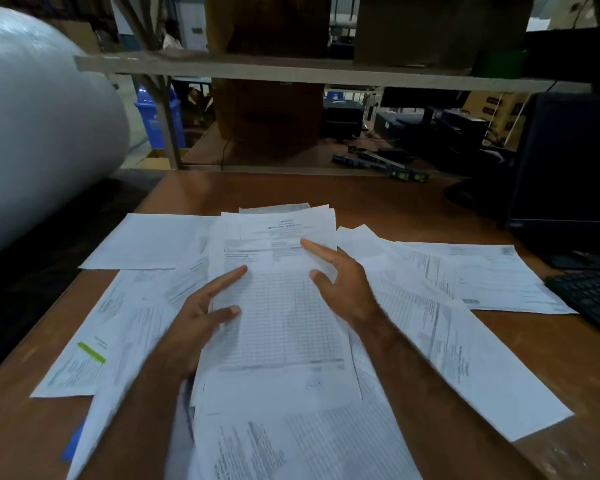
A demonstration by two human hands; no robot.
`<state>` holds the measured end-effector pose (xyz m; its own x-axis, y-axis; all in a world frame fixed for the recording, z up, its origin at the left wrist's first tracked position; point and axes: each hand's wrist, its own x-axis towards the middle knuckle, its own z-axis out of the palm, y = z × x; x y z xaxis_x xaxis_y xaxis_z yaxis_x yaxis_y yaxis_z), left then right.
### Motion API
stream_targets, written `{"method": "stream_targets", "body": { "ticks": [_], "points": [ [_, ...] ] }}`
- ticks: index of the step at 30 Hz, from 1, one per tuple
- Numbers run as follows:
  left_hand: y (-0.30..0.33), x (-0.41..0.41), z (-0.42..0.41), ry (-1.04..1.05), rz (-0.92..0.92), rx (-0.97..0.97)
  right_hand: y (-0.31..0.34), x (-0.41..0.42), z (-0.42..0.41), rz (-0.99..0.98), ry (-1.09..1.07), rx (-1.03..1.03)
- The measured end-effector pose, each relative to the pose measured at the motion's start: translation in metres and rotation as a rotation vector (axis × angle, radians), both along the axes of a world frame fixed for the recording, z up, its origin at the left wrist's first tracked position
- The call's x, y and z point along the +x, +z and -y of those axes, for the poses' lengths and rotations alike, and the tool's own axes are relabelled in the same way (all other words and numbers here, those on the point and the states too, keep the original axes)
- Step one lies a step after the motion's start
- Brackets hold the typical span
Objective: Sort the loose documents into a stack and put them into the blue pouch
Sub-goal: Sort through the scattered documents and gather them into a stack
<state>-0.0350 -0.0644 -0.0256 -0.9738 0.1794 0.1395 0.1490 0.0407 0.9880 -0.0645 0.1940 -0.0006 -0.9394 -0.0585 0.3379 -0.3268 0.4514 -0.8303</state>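
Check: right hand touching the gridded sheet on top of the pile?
Cannot tell. Head view: right hand spreads open over the gridded sheet, but neither contact nor gap shows plainly.

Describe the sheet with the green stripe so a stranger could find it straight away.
Start at the brown wooden table strewn with white papers. Go to its near left edge, left of the left hand. There lies the sheet with the green stripe, at the outer edge of the spread; it alone carries a bright green bar, while its neighbours show only grey print.

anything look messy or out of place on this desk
Yes. The loose documents are fanned across the table at clashing angles, and one sheet juts past its left edge. A blue corner, perhaps the pouch, lies buried under them at lower left.
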Motion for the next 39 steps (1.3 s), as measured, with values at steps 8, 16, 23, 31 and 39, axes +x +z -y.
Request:
{"method": "stream_targets", "body": {
  "ticks": [8, 16, 23, 31, 39],
  "points": [
    [-0.011, -0.004, 0.025, 0.158, -0.069, -0.024, 0.004, -0.027, -0.095, 0.426, 0.077, 0.726],
    [-0.006, -0.003, 0.02, 0.189, -0.053, -0.076, -0.001, -0.034, -0.127, 0.57, 0.101, 0.811],
    [-0.004, 0.003, 0.02, 0.238, -0.02, 0.014, 0.021, -0.032, -0.135, 0.479, 0.118, 0.632],
    [-0.003, 0.004, 0.019, 0.235, -0.029, -0.029, 0.062, -0.023, -0.132, 0.126, -0.064, 0.683],
    [-0.006, 0.003, 0.021, 0.246, -0.015, -0.089, 0.073, 0.003, -0.113, -0.127, -0.287, -0.175]
  ]
}}
